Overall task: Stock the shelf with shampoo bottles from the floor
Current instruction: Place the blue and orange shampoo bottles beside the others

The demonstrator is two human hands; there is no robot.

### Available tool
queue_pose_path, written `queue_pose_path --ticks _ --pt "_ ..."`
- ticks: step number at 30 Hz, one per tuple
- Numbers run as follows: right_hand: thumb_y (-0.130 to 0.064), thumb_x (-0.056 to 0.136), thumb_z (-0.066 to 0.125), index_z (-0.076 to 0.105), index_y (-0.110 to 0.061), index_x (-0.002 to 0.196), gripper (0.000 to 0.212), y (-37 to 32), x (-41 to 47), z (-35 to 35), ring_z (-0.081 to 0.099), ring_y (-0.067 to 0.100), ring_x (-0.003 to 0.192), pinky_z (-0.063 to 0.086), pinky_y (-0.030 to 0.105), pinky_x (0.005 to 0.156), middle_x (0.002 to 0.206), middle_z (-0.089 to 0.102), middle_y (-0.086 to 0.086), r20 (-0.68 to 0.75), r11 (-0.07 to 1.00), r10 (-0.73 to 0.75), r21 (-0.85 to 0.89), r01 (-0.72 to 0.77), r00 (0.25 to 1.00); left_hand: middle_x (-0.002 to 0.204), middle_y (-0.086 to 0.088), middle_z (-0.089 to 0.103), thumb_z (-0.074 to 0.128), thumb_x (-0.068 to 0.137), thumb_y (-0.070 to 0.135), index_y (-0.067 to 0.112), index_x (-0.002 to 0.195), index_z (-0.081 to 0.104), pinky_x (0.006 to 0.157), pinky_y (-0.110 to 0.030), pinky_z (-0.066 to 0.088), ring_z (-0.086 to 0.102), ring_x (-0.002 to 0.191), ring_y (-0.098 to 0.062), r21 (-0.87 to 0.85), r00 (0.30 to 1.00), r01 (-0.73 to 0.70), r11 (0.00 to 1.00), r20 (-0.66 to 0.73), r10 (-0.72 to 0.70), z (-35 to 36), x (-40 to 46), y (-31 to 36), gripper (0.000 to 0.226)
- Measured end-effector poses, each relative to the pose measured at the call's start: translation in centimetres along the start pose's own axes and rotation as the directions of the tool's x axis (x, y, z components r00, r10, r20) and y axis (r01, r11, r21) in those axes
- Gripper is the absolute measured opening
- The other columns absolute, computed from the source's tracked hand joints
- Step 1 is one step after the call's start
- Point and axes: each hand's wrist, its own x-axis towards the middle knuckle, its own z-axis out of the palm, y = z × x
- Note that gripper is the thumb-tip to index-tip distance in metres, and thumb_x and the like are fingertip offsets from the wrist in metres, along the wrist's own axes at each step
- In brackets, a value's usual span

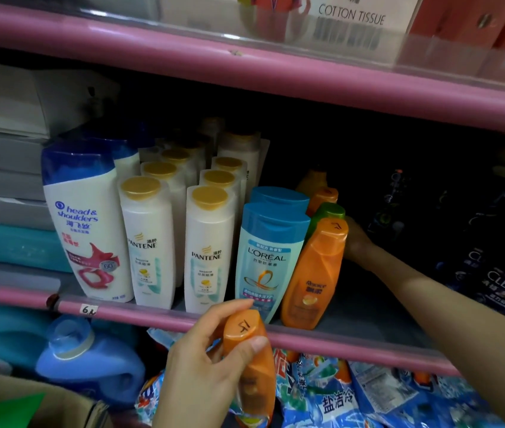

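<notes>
I have my left hand (211, 362) wrapped round an orange plastic shampoo bottle with a flat orange cap (249, 362): thumb across the shoulder just under the cap, fingers curled behind the body. The bottle is upright, its long axis close to vertical with the cap tipped slightly toward me, and it sits below and in front of the pink front rail of the shelf (337, 342).

What the next move turns on, as I judge it, is the line from this bottle to the standing orange bottle at the front of the shelf (313, 273). That one lies up and to the right of my left hand, past the rail, just beside the pale blue L'Oreal bottle (265, 257). The bare shelf floor to the right of the standing orange bottle looks like the slot, so the held bottle must rise over the rail and go right, staying upright.

My right hand (357, 242) is already deep in the shelf, behind and right of the standing orange bottle, near the green-capped bottle (328, 211). It is partly hidden; I cannot tell whether its fingers grip anything. It is the nearer hand to the slot, yet the left one carries the load.
</notes>
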Motion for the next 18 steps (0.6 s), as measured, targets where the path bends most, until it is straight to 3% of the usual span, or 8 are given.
queue_pose_path --ticks 3,6,10,12,18 --pt "-0.015 0.093 0.059 0.056 -0.020 0.093 0.006 0.5 -1.2 -1.2 0.056 0.009 0.081 0.046 0.019 0.065 0.088 0.058 -0.004 0.000 0.994 -0.057 -0.090 0.057 0.998 0.090 0.016 0.071 0.075 0.057 0.038 0.047 0.097 0.068 0.066 -0.005 0.047 0.067 0.082 0.002 -0.004 1.000 0.003 1.000 0.015 -0.003 -0.2 -0.2 0.7 0.042" --pt "-0.011 0.091 0.060 0.060 -0.020 0.109 0.020 0.7 -3.4 -1.9 0.058 -0.003 0.084 0.047 0.005 0.059 0.095 0.064 -0.010 0.079 0.995 -0.091 -0.043 0.094 0.993 0.093 0.018 0.071 0.073 0.060 0.042 0.047 0.099 0.067 0.069 -0.006 0.047 0.066 0.085 0.002 0.029 1.000 -0.015 0.999 0.008 0.015 -0.1 -0.3 0.7 0.040" --pt "0.003 0.087 0.060 0.061 -0.012 0.116 0.033 0.1 -5.1 -2.6 0.061 0.000 0.091 0.052 0.010 0.076 0.108 0.066 0.000 0.176 0.995 -0.099 0.047 0.092 0.979 0.095 0.016 0.071 0.079 0.072 0.025 0.042 0.102 0.067 0.074 -0.013 0.050 0.067 0.090 -0.004 0.066 0.999 -0.051 0.997 -0.015 0.052 -0.3 0.0 0.7 0.036" --pt "0.004 0.086 0.062 0.059 -0.009 0.123 0.040 0.2 -5.5 -2.7 0.059 0.000 0.096 0.051 0.008 0.078 0.114 0.065 0.001 0.224 0.993 -0.114 0.016 0.113 0.968 0.096 0.015 0.071 0.080 0.072 0.028 0.042 0.103 0.066 0.078 -0.019 0.051 0.067 0.092 -0.004 0.089 0.998 -0.057 0.994 -0.026 0.059 -0.3 -0.2 0.5 0.037" --pt "-0.005 0.083 0.070 0.061 -0.022 0.113 0.036 0.1 -5.4 -1.9 0.057 -0.014 0.082 0.042 -0.002 0.066 0.098 0.062 -0.016 0.229 0.976 -0.150 -0.119 0.180 0.962 0.097 0.016 0.070 0.075 0.069 0.037 0.043 0.103 0.065 0.082 -0.027 0.051 0.066 0.093 -0.005 0.091 0.998 -0.051 0.994 -0.036 0.055 -0.6 -0.2 0.7 0.036"
